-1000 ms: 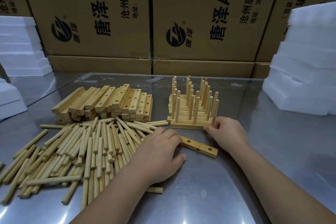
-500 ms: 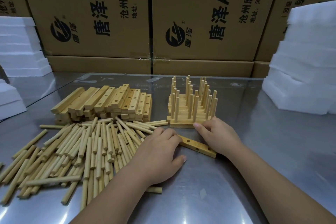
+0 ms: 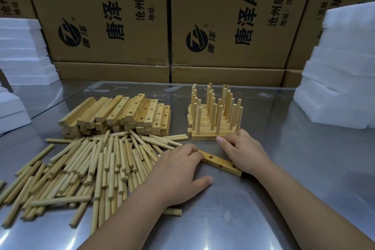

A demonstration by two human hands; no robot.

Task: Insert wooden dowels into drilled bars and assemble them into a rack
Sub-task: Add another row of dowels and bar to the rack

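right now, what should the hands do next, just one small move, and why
Probably the left hand should lift one dowel from the loose dowels and bring it to the drilled bar while the right hand steadies it. The bar lies flat with a hand at each end, its visible holes empty, and the dowels lie beside the left hand.

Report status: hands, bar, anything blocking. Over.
Left hand flat, fingertips on left end of drilled bar. Right hand over its right end, finger touching finished stack. Bar flat, holes empty. Loose dowels left of bar.

Printed cardboard cartons (image 3: 113, 16) are standing across the top; white foam slabs (image 3: 341, 79) are sitting at both edges; steel tabletop (image 3: 304, 168) is gleaming below.
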